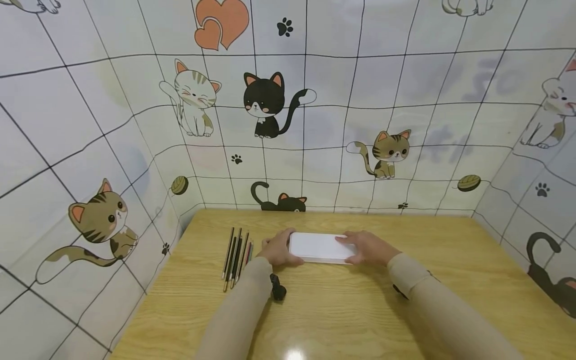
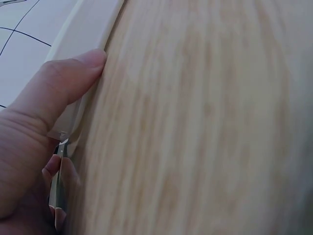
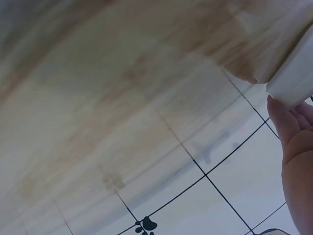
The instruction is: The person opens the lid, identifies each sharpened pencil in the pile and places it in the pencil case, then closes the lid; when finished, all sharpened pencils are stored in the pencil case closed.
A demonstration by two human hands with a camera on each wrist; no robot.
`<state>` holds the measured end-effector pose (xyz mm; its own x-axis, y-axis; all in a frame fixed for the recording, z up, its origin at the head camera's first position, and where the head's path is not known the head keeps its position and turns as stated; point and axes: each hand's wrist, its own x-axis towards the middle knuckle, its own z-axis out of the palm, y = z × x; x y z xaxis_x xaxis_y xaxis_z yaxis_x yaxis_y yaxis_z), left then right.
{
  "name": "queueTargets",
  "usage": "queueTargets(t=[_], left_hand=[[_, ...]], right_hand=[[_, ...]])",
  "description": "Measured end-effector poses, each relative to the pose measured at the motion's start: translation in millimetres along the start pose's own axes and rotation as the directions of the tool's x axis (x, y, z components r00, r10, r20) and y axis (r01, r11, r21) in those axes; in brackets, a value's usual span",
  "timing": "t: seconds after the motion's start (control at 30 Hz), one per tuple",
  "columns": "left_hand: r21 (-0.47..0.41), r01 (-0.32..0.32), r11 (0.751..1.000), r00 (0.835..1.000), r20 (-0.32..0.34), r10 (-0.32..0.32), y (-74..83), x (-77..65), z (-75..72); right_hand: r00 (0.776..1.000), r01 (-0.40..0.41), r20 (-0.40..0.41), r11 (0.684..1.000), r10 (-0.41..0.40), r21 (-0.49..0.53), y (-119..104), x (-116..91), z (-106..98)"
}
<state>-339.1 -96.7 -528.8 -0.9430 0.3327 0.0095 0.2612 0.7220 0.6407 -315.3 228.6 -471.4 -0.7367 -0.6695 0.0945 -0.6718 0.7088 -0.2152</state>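
Note:
A white rectangular box (image 1: 317, 247) lies lengthwise from left to right on the wooden table. My left hand (image 1: 280, 248) grips its left end, the thumb along the near side. In the left wrist view, the left thumb (image 2: 63, 81) presses on the white side of the box (image 2: 90, 29), and a narrow shiny strip (image 2: 59, 186) shows below it by the fingers. At the opposite end my right hand (image 1: 366, 247) holds the box, with fingers over its top and thumb at the near edge. The right wrist view shows the right hand (image 3: 298, 147) pinching a white corner (image 3: 296, 78).
Several pencils (image 1: 236, 255), mostly dark with a few coloured ones, lie side by side just left of my left hand. The wooden table (image 1: 333, 310) meets a cat-patterned wall covering (image 1: 328, 165) at its back and sides.

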Motion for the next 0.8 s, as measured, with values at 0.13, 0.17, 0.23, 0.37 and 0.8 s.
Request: queueTargets(t=[0.13, 0.17, 0.23, 0.37, 0.8], left_hand=[[-0.006, 0.006, 1.000, 1.000, 0.003, -0.006, -0.8, -0.9, -2.4], [-0.006, 0.007, 1.000, 1.000, 0.004, -0.007, -0.1, -1.5, -3.5], [0.002, 0.009, 1.000, 1.000, 0.008, -0.009, 1.4, -3.2, -5.7], [0.013, 0.014, 1.000, 1.000, 0.018, -0.015, 4.4, -8.1, -10.8], [0.041, -0.018, 0.999, 1.000, -0.001, 0.018, 6.1, -8.2, -8.9]], right_hand=[[1.000, 0.003, 0.016, 1.000, -0.003, -0.010, -2.0, 3.2, -1.0], [1.000, 0.005, 0.018, 1.000, -0.005, -0.009, -2.2, 3.8, -1.0], [1.000, 0.004, 0.021, 1.000, -0.004, -0.011, -2.6, 4.7, -0.9], [1.000, -0.008, 0.024, 1.000, 0.008, -0.020, -3.8, 6.6, 1.8], [0.996, 0.039, -0.067, 0.982, -0.052, -0.186, -13.7, 11.8, 15.9]])
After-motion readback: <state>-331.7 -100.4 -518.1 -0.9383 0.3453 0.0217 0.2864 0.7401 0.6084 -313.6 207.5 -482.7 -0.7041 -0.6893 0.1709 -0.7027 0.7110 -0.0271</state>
